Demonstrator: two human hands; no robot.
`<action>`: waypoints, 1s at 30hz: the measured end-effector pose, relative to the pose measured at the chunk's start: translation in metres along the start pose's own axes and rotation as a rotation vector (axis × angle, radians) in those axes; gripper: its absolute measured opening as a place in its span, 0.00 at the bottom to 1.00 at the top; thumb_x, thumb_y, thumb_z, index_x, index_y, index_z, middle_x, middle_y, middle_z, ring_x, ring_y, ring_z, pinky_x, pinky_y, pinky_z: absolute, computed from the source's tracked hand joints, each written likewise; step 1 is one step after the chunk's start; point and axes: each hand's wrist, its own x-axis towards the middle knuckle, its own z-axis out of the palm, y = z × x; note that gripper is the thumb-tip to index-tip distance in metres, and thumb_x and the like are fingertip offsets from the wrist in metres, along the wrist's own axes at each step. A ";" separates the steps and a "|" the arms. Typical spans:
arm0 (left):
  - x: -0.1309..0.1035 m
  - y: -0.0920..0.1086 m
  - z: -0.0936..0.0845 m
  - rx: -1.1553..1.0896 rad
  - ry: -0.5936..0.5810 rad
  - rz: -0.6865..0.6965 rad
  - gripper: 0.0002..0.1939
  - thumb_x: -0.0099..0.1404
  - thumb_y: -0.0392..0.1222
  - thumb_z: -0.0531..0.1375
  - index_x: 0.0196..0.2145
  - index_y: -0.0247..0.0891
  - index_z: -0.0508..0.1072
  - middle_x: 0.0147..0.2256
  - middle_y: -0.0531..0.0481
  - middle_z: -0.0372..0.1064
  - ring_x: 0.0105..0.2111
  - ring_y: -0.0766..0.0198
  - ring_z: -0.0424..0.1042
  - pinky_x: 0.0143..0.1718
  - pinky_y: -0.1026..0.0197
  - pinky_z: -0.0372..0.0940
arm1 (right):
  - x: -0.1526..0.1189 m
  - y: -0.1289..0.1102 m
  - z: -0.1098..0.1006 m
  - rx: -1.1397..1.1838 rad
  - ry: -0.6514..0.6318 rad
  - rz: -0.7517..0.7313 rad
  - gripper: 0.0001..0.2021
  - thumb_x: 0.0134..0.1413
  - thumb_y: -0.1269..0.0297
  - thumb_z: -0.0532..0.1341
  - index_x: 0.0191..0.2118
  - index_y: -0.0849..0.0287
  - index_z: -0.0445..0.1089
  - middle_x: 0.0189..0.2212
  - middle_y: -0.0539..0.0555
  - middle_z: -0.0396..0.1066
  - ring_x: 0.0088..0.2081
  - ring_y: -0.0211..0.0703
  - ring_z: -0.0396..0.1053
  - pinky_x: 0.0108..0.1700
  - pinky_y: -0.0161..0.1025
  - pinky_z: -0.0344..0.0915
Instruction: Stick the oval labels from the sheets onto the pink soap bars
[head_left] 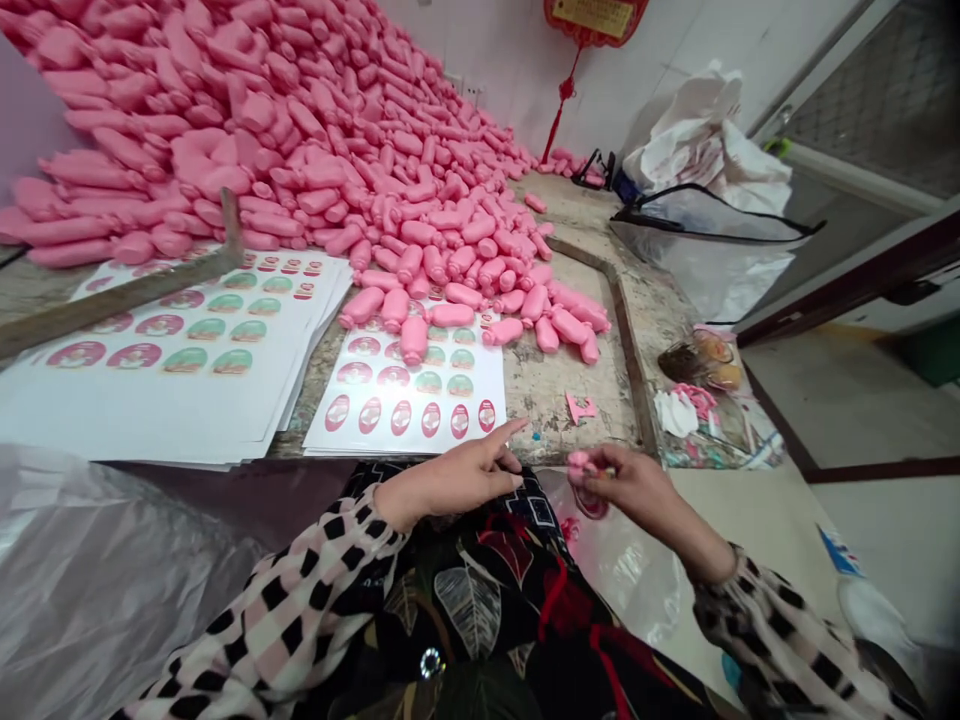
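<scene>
My left hand is over the table's front edge, just below a sheet of oval and arched stickers. Its index finger points out to the right, the other fingers are apart, and nothing shows in it. To the right, my right hand pinches a small pink piece between thumb and fingers, over a clear plastic bag. A flat pink scrap lies on the worn table above and between the hands. Pink bottle-shaped pieces rest partly on the sticker sheet.
A huge heap of pink pieces covers the back left. A wooden strip crosses a stack of sticker sheets at left. Another wooden strip borders the work area at right, beside small clutter. White bags stand behind.
</scene>
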 end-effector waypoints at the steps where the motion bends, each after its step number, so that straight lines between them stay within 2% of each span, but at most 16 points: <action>1: 0.001 -0.001 -0.001 -0.011 0.006 0.009 0.36 0.58 0.41 0.55 0.62 0.43 0.45 0.40 0.47 0.66 0.32 0.66 0.65 0.37 0.61 0.60 | -0.007 0.007 -0.003 -0.208 -0.013 0.013 0.14 0.40 0.54 0.63 0.31 0.57 0.71 0.26 0.52 0.71 0.29 0.43 0.67 0.30 0.36 0.58; 4: 0.003 -0.004 -0.002 -0.021 -0.001 0.010 0.32 0.60 0.44 0.54 0.61 0.43 0.49 0.37 0.49 0.66 0.33 0.65 0.65 0.38 0.61 0.60 | -0.020 0.013 -0.005 -0.618 -0.025 0.001 0.14 0.43 0.54 0.61 0.38 0.54 0.71 0.33 0.54 0.73 0.34 0.47 0.69 0.30 0.36 0.56; 7: 0.003 -0.004 0.002 0.016 0.000 -0.005 0.30 0.60 0.45 0.53 0.59 0.42 0.53 0.35 0.50 0.66 0.30 0.66 0.64 0.36 0.62 0.60 | -0.012 -0.005 -0.003 -0.694 0.008 -0.119 0.12 0.49 0.58 0.57 0.41 0.51 0.70 0.37 0.52 0.73 0.37 0.46 0.69 0.33 0.36 0.57; 10: 0.001 -0.002 0.006 0.043 0.008 -0.009 0.29 0.60 0.46 0.53 0.59 0.41 0.55 0.34 0.51 0.67 0.30 0.66 0.64 0.35 0.63 0.60 | 0.019 -0.037 -0.003 -0.706 0.074 -0.272 0.10 0.51 0.60 0.56 0.39 0.51 0.70 0.36 0.50 0.73 0.37 0.44 0.69 0.34 0.36 0.57; 13: -0.005 0.002 0.005 0.061 0.031 -0.020 0.29 0.60 0.46 0.53 0.58 0.41 0.56 0.35 0.51 0.67 0.31 0.66 0.64 0.36 0.63 0.59 | 0.064 -0.070 -0.001 -0.743 0.149 -0.401 0.10 0.52 0.61 0.55 0.40 0.53 0.70 0.37 0.51 0.73 0.38 0.44 0.68 0.34 0.36 0.57; 16: -0.012 0.006 0.003 0.077 0.073 -0.037 0.28 0.60 0.47 0.53 0.58 0.41 0.56 0.34 0.51 0.67 0.31 0.66 0.64 0.35 0.63 0.59 | 0.108 -0.095 0.008 -0.797 0.231 -0.505 0.15 0.53 0.64 0.54 0.47 0.55 0.66 0.45 0.54 0.69 0.43 0.46 0.66 0.37 0.37 0.59; 18: -0.016 0.008 0.002 0.081 0.093 -0.040 0.28 0.60 0.47 0.53 0.58 0.40 0.57 0.34 0.51 0.67 0.31 0.66 0.64 0.36 0.63 0.59 | 0.131 -0.107 0.018 -0.843 0.237 -0.545 0.19 0.52 0.68 0.54 0.52 0.55 0.62 0.51 0.56 0.64 0.46 0.47 0.65 0.40 0.38 0.60; 21: -0.020 0.010 0.001 0.075 0.122 -0.041 0.29 0.60 0.47 0.54 0.58 0.39 0.58 0.34 0.51 0.67 0.32 0.65 0.64 0.37 0.62 0.59 | 0.154 -0.115 0.030 -0.884 0.178 -0.559 0.20 0.52 0.70 0.53 0.52 0.56 0.61 0.51 0.58 0.63 0.47 0.49 0.65 0.40 0.40 0.61; 25: -0.020 0.005 -0.002 -0.036 0.168 -0.062 0.28 0.59 0.47 0.55 0.56 0.39 0.60 0.32 0.52 0.66 0.31 0.66 0.64 0.36 0.62 0.60 | 0.165 -0.116 0.030 -0.865 0.162 -0.564 0.18 0.52 0.68 0.55 0.51 0.58 0.62 0.49 0.60 0.65 0.47 0.51 0.65 0.42 0.42 0.61; 27: -0.018 0.003 -0.007 -0.168 0.260 -0.058 0.27 0.58 0.47 0.56 0.55 0.39 0.61 0.32 0.51 0.65 0.30 0.66 0.65 0.36 0.61 0.62 | 0.160 -0.116 0.027 -0.782 0.179 -0.569 0.19 0.52 0.66 0.55 0.52 0.58 0.61 0.49 0.59 0.65 0.47 0.50 0.64 0.43 0.42 0.61; 28: -0.016 0.003 -0.010 -0.240 0.339 -0.041 0.27 0.58 0.47 0.57 0.54 0.39 0.62 0.34 0.50 0.66 0.31 0.66 0.66 0.36 0.61 0.62 | 0.153 -0.116 0.027 -0.656 0.173 -0.573 0.19 0.53 0.64 0.55 0.52 0.58 0.60 0.48 0.58 0.66 0.46 0.48 0.65 0.43 0.42 0.61; 30: -0.014 0.005 -0.015 -0.386 0.517 0.030 0.29 0.57 0.47 0.59 0.55 0.41 0.60 0.40 0.47 0.65 0.36 0.65 0.66 0.39 0.60 0.62 | 0.131 -0.115 0.035 -0.245 0.087 -0.549 0.19 0.54 0.61 0.54 0.52 0.58 0.59 0.41 0.55 0.69 0.39 0.43 0.67 0.38 0.39 0.63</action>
